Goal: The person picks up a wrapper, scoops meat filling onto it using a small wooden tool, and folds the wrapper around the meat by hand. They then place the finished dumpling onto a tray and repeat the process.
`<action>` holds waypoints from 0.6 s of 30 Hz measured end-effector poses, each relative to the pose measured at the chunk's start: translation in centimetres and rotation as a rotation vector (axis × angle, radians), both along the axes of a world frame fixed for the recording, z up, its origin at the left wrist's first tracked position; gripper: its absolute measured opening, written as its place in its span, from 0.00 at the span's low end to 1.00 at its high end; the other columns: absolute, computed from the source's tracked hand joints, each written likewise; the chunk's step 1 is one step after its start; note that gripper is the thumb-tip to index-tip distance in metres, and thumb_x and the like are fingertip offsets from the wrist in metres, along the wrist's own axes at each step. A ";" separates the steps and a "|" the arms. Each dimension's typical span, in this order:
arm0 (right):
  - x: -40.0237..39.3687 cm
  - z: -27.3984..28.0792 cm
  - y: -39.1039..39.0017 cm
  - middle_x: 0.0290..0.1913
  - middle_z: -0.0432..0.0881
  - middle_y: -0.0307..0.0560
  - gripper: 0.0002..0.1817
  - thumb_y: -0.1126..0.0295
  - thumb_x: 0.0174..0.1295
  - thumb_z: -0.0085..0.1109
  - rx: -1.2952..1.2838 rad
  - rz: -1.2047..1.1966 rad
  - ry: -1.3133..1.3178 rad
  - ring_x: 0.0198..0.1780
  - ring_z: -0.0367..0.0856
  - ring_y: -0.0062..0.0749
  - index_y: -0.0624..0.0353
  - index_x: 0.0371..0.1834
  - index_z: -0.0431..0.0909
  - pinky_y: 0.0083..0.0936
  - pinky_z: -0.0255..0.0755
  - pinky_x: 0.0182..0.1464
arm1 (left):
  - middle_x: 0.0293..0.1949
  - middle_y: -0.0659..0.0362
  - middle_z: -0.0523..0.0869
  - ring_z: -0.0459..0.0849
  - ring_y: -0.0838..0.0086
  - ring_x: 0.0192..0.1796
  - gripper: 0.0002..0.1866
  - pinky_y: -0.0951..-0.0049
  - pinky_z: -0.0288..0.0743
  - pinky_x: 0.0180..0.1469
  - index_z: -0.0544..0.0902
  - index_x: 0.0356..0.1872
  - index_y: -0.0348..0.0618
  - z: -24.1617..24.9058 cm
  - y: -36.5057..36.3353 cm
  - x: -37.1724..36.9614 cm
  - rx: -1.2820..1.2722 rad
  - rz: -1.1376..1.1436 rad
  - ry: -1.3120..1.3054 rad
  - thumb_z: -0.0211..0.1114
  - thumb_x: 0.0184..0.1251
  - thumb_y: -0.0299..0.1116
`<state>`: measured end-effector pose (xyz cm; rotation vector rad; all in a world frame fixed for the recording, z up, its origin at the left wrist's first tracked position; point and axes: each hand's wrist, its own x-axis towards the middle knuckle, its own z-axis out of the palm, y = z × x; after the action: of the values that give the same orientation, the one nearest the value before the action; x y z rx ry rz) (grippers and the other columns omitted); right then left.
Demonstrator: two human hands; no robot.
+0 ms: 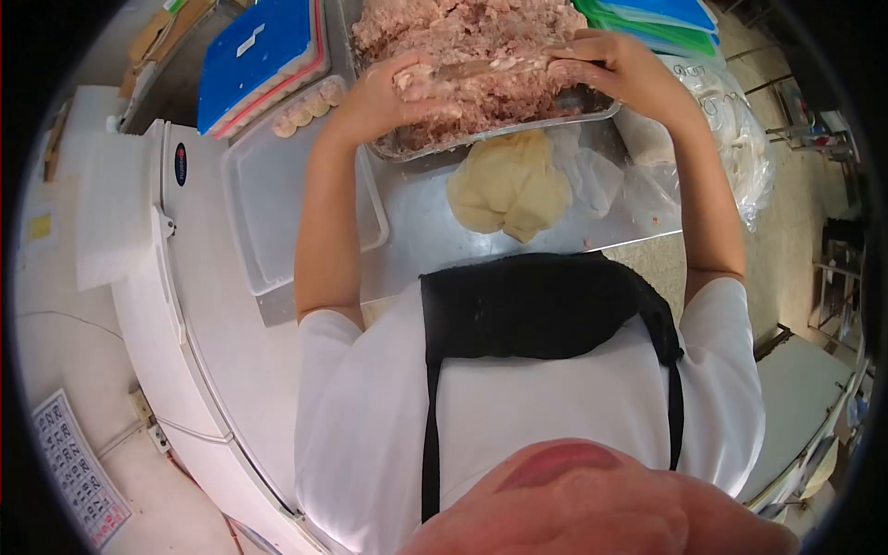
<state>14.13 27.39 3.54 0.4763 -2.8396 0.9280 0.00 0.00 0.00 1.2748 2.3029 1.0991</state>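
Over a clear plastic tub (499, 136) full of pink minced meat (472, 32), both my hands work at the meat's near side. My left hand (393, 97) curls its fingers round some meat, with bits stuck to the fingertips. My right hand (620, 72) has its fingers bent down into the meat at the right end. A paler band of meat spans the gap between them. Just below the tub a smooth lump of pale yellow dough (509, 185) rests on the metal table, with clear plastic film (592, 176) beside it.
On the left lies a translucent tray (305, 208) with several round balls (310, 109) along its far edge. Blue-lidded containers (252, 55) are stacked behind it. Green and blue lids (652, 23) sit back right, above a plastic bag (721, 139) of white items. A white freezer (222, 296) stands left.
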 end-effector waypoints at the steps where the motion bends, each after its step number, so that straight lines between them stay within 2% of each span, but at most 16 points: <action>1: 0.2 0.0 0.0 0.31 0.78 0.47 0.14 0.65 0.64 0.58 0.007 -0.027 0.017 0.32 0.73 0.32 0.60 0.48 0.80 0.25 0.68 0.38 | 0.47 0.57 0.81 0.78 0.75 0.45 0.24 0.74 0.73 0.51 0.79 0.46 0.40 0.3 -0.1 0.3 0.014 -0.028 0.066 0.77 0.48 0.37; 5: -0.2 -2.4 -2.6 0.28 0.75 0.49 0.13 0.66 0.63 0.58 -0.037 0.040 -0.012 0.31 0.73 0.33 0.60 0.46 0.81 0.27 0.67 0.35 | 0.41 0.60 0.82 0.79 0.75 0.43 0.22 0.75 0.74 0.46 0.78 0.46 0.37 1.3 0.4 -0.3 0.188 -0.247 0.185 0.75 0.50 0.33; 6: -0.3 -3.0 -2.8 0.27 0.73 0.51 0.12 0.67 0.63 0.57 -0.082 0.057 0.115 0.30 0.73 0.38 0.59 0.47 0.80 0.30 0.66 0.34 | 0.41 0.60 0.82 0.79 0.75 0.43 0.23 0.76 0.75 0.46 0.78 0.47 0.37 0.5 0.4 -0.2 0.145 -0.190 0.071 0.74 0.51 0.34; 9: -0.6 -0.6 -0.7 0.33 0.77 0.51 0.12 0.68 0.62 0.57 0.220 -0.088 0.089 0.34 0.76 0.44 0.58 0.46 0.80 0.33 0.69 0.36 | 0.41 0.59 0.82 0.79 0.76 0.44 0.24 0.76 0.75 0.44 0.76 0.50 0.38 -0.8 -0.2 -0.5 0.053 -0.012 -0.233 0.72 0.53 0.35; 10: -0.4 -0.4 -0.7 0.38 0.79 0.49 0.12 0.68 0.62 0.57 0.325 -0.142 0.171 0.37 0.77 0.48 0.57 0.46 0.81 0.35 0.71 0.39 | 0.42 0.58 0.82 0.79 0.77 0.43 0.24 0.77 0.75 0.43 0.76 0.51 0.38 -0.5 -0.3 -0.4 0.051 0.053 -0.329 0.72 0.54 0.36; 11: -0.2 -0.5 -1.7 0.39 0.79 0.48 0.12 0.68 0.61 0.57 0.272 -0.124 0.266 0.38 0.77 0.48 0.56 0.47 0.80 0.36 0.72 0.39 | 0.42 0.58 0.81 0.79 0.78 0.43 0.25 0.77 0.75 0.42 0.75 0.52 0.38 -0.3 -0.5 -0.2 0.046 0.119 -0.430 0.71 0.55 0.37; 13: 0.4 -1.9 -4.0 0.40 0.79 0.48 0.13 0.68 0.61 0.56 0.167 -0.089 0.439 0.41 0.78 0.48 0.55 0.49 0.79 0.37 0.73 0.41 | 0.38 0.59 0.82 0.78 0.81 0.36 0.25 0.78 0.73 0.36 0.77 0.50 0.40 -1.9 -0.5 -1.0 0.213 0.061 -0.408 0.72 0.53 0.40; 14: 0.0 -3.4 -3.5 0.43 0.80 0.50 0.15 0.67 0.59 0.56 0.256 -0.083 0.376 0.40 0.80 0.50 0.51 0.50 0.78 0.40 0.74 0.39 | 0.35 0.60 0.82 0.77 0.82 0.32 0.25 0.78 0.73 0.33 0.78 0.49 0.41 -2.7 -0.6 -1.4 0.296 0.030 -0.397 0.73 0.52 0.42; 17: -0.5 -4.7 -0.4 0.42 0.80 0.50 0.13 0.67 0.59 0.56 0.530 -0.263 0.209 0.40 0.80 0.49 0.53 0.48 0.79 0.40 0.75 0.40 | 0.44 0.56 0.81 0.78 0.80 0.39 0.28 0.77 0.74 0.40 0.74 0.55 0.42 -3.4 -1.1 -1.3 -0.032 0.185 0.164 0.72 0.54 0.38; 18: -0.5 -4.9 0.9 0.40 0.81 0.50 0.12 0.67 0.60 0.57 0.479 -0.241 0.226 0.39 0.80 0.48 0.56 0.46 0.80 0.38 0.75 0.40 | 0.44 0.56 0.81 0.79 0.78 0.41 0.28 0.75 0.73 0.43 0.74 0.55 0.43 -2.8 -1.4 -1.1 -0.043 0.210 -0.006 0.72 0.53 0.39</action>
<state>13.61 28.33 -1.32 0.2491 -2.8068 0.1362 -1.06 -1.37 -2.83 1.0313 2.4861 1.1090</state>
